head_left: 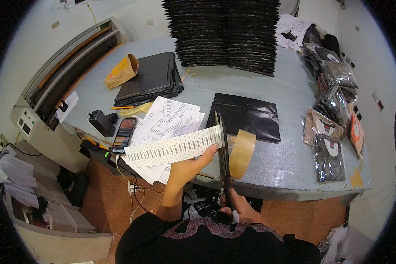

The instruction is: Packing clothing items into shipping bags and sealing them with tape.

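My left hand (pixel 190 170) is closed on a long white strip of printed labels (pixel 171 150), thumb on top near its right end. The strip stretches leftward over loose sheets of printed paper (pixel 174 116). In my right hand (pixel 243 209), low and close to my body, is a pair of dark scissors (pixel 225 163) with the blades pointing away from me. The blades stand slightly apart at the strip's right end; whether they touch it I cannot tell. Just right of the scissors lies a roll of brown tape (pixel 243 154), and behind it a black plastic bag (pixel 246 113).
Tall piles of black bags (pixel 224 37) stand at the back, with a lower stack (pixel 147 81) and a paper bag (pixel 122 72) to the left. A phone (pixel 124 135) with a cable lies left. Clear-wrapped garments (pixel 330 156) line the table's right edge.
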`<act>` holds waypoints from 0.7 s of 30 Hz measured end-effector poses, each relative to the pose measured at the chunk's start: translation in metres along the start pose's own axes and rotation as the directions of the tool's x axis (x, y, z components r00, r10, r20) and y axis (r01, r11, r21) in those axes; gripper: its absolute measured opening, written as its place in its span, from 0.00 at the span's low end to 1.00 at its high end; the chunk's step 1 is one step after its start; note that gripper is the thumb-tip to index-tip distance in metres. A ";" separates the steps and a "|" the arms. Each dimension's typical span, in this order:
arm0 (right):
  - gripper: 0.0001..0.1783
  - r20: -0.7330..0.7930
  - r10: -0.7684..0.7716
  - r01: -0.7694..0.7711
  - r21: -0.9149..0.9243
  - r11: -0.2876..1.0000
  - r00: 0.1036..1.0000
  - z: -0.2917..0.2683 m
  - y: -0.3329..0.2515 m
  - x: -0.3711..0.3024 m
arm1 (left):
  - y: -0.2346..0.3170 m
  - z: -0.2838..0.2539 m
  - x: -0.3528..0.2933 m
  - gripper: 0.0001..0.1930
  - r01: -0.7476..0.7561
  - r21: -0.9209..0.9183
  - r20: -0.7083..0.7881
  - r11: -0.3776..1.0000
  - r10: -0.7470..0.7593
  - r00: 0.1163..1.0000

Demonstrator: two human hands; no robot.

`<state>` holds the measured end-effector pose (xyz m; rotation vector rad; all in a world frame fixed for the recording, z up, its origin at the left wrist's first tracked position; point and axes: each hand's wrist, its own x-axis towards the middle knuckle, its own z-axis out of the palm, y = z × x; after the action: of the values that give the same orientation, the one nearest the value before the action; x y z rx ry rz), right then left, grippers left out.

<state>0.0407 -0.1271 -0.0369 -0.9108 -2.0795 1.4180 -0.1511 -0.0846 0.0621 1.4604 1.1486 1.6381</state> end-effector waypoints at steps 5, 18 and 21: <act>0.25 0.017 0.008 -0.008 0.004 1.000 1.000 -0.001 -0.003 0.002 | 0.004 0.000 0.001 0.13 0.014 0.007 0.007 1.000 -0.014 1.000; 0.24 0.007 0.008 -0.008 -0.010 1.000 1.000 -0.001 -0.003 0.002 | -0.001 0.000 0.002 0.13 0.019 -0.009 0.013 1.000 -0.019 1.000; 0.23 0.018 0.015 -0.014 -0.026 1.000 1.000 -0.002 -0.005 0.003 | -0.001 0.000 0.002 0.13 0.032 -0.006 0.020 0.999 -0.032 0.999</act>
<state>0.0386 -0.1250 -0.0315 -0.9282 -2.1133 1.4154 -0.1512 -0.0824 0.0618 1.4439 1.1489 1.6007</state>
